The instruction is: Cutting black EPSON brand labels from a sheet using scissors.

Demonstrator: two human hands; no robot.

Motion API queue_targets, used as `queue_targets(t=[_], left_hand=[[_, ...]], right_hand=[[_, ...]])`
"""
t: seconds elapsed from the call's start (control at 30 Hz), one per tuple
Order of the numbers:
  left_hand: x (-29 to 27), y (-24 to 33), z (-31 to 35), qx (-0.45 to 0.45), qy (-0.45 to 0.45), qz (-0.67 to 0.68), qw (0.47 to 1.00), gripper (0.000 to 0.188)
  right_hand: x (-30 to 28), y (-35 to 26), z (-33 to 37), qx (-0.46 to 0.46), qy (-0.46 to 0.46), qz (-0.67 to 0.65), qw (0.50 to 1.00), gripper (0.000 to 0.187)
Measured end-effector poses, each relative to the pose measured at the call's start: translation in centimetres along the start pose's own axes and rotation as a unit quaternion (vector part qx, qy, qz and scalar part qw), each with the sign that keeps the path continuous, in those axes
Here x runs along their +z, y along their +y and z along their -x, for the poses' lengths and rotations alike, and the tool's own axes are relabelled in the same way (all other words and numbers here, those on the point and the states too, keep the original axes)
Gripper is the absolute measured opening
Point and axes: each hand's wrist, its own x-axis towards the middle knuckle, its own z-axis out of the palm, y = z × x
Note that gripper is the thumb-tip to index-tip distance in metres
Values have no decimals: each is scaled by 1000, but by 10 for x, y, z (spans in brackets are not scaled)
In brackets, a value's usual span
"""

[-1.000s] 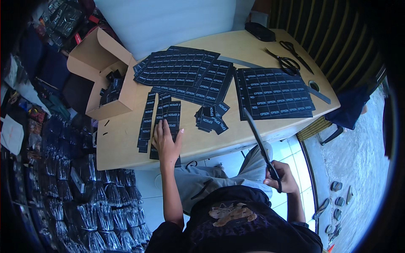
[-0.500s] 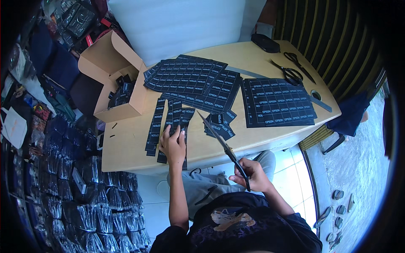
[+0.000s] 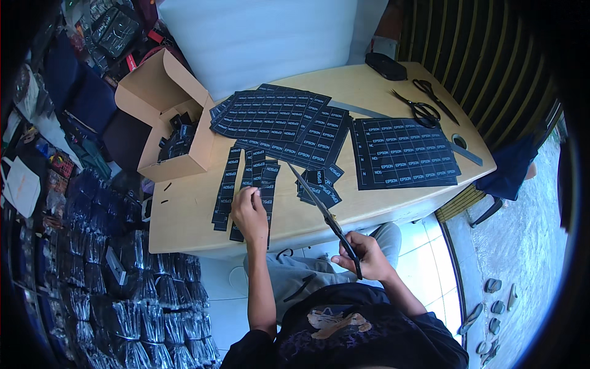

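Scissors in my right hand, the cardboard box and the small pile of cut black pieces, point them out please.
Held scissors (image 3: 333, 222): head view, around the pivot.
Cardboard box (image 3: 177, 167): head view, on its near wall.
Cut black pieces (image 3: 320, 179): head view, around the middle of the pile.

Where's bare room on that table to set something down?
The left front corner of the pale wooden table: nearer than the open brown cardboard box, left of the long black printed strips, with two tiny dark scraps. Another lies behind the flat grey straightedge, left of the black oblong pouch. Mid-table is crowded with black printed sheets and cut pieces.
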Motion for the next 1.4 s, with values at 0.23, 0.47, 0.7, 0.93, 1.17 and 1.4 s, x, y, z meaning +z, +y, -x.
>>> queue_targets(t=[0.23,0.47,0.7,0.93,1.17,1.4], left_hand=[[-27,26,-6,20,45,99,994,14],[-71,81,42,128,-67,171,975,18],[-67,85,83,178,-116,163,963,22],[-62,83,97,135,-143,263,945,32],[-56,92,70,-3,-246,425,871,30],[-56,98,60,-117,-245,495,826,31]], right_hand=[[5,2,-2,17,4,-26,1000,28],[18,7,-24,19,33,-225,974,26],[22,4,-34,53,101,-226,967,15],[17,5,-30,-5,117,-188,975,14],[13,-10,-19,3,94,-98,991,19],[5,-18,-9,-45,47,-128,990,32]])
